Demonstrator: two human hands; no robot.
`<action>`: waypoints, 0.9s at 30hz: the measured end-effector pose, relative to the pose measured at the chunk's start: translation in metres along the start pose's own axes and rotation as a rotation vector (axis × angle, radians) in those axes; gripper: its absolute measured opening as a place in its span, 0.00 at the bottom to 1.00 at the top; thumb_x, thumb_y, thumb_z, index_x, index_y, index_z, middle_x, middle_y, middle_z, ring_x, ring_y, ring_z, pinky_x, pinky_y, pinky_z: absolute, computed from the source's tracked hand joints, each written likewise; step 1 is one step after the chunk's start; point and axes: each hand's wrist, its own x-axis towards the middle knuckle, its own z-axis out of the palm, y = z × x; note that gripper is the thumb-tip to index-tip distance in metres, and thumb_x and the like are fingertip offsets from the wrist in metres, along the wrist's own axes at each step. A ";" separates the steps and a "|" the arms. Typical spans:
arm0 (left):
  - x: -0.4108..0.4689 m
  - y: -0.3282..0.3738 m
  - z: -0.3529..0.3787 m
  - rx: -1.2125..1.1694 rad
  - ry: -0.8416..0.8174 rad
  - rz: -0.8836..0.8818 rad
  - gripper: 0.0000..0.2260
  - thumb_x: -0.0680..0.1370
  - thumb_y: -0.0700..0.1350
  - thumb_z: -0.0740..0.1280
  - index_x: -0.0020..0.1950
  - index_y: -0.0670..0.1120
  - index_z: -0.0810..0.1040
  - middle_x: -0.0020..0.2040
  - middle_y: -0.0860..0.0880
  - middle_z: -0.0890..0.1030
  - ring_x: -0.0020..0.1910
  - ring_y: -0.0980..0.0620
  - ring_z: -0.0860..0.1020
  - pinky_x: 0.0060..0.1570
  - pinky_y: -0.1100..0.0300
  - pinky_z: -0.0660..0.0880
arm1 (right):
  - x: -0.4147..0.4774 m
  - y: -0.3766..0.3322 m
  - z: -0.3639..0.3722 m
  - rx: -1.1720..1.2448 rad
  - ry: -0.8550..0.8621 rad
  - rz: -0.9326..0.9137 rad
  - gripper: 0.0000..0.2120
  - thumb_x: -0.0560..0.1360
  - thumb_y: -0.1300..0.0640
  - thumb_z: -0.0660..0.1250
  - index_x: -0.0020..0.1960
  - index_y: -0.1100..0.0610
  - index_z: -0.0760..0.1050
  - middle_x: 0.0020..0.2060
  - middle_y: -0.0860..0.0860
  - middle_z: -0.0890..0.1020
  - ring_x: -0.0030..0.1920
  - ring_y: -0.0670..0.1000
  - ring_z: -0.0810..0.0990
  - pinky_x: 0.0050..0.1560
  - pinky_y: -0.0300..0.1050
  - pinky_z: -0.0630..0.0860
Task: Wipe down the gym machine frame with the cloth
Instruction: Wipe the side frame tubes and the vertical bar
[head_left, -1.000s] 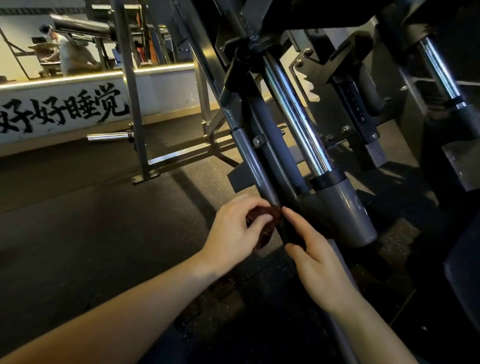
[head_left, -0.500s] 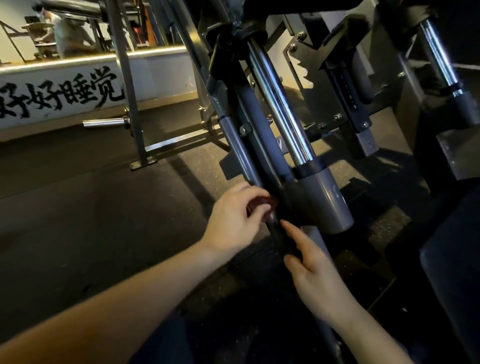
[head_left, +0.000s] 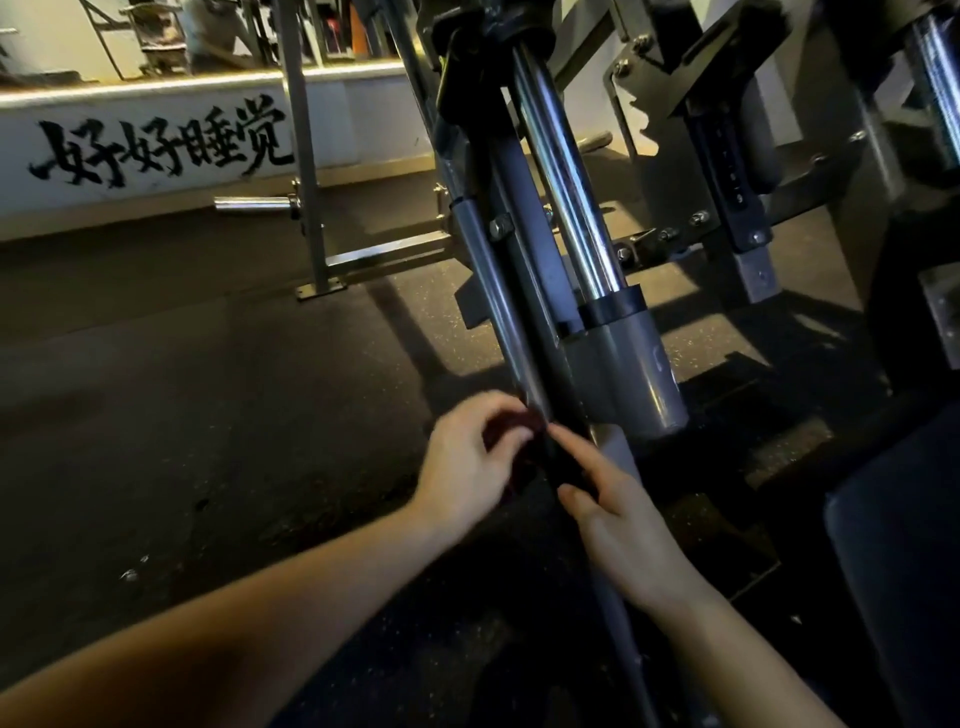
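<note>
Your left hand (head_left: 467, 460) has its fingers curled round a small, dark red, bunched cloth (head_left: 511, 423) and presses it against the left face of the sloping grey steel frame tube (head_left: 488, 291), low on the tube. Your right hand (head_left: 621, 519) lies just right of the tube. Its index finger is straight, with the tip touching the cloth, and its thumb is spread below. The gap between finger and thumb is too dark to tell whether that hand grips anything. The cloth sits between your two hands, on the tube itself.

Right of the tube a polished chrome rod (head_left: 566, 171) runs parallel to it and ends in a wide grey metal sleeve (head_left: 631, 374) just above your right hand. Further right of the tube, a dark adjustment post (head_left: 732, 176) carries a column of small pale digits, too small to read surely. Far left of the tube, a low white wall (head_left: 363, 119) bears black brush-written characters (head_left: 161, 145) reading 好好睡觉. Left of the tube, a short chrome peg (head_left: 254, 203) sticks out from a thin grey upright. Speckled black rubber floor (head_left: 182, 415) lies beneath.
</note>
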 end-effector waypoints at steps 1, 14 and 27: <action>-0.007 0.003 0.004 0.007 -0.042 -0.006 0.07 0.78 0.41 0.72 0.54 0.49 0.83 0.51 0.55 0.83 0.54 0.59 0.80 0.61 0.54 0.77 | 0.000 0.001 -0.002 0.016 -0.006 -0.006 0.28 0.83 0.64 0.61 0.79 0.43 0.64 0.72 0.41 0.73 0.73 0.38 0.69 0.78 0.51 0.65; -0.003 0.002 0.020 -0.140 0.161 -0.051 0.05 0.78 0.41 0.72 0.51 0.49 0.80 0.48 0.55 0.82 0.51 0.59 0.80 0.57 0.59 0.77 | 0.005 0.001 -0.002 0.164 0.048 -0.013 0.29 0.83 0.68 0.59 0.78 0.44 0.62 0.71 0.41 0.74 0.68 0.30 0.70 0.74 0.37 0.66; 0.022 -0.012 0.007 -0.193 0.158 0.124 0.05 0.80 0.41 0.70 0.55 0.46 0.79 0.52 0.52 0.80 0.54 0.56 0.79 0.60 0.57 0.76 | 0.010 0.006 0.015 0.203 0.223 -0.026 0.25 0.80 0.62 0.62 0.72 0.40 0.67 0.72 0.46 0.74 0.72 0.40 0.72 0.73 0.37 0.67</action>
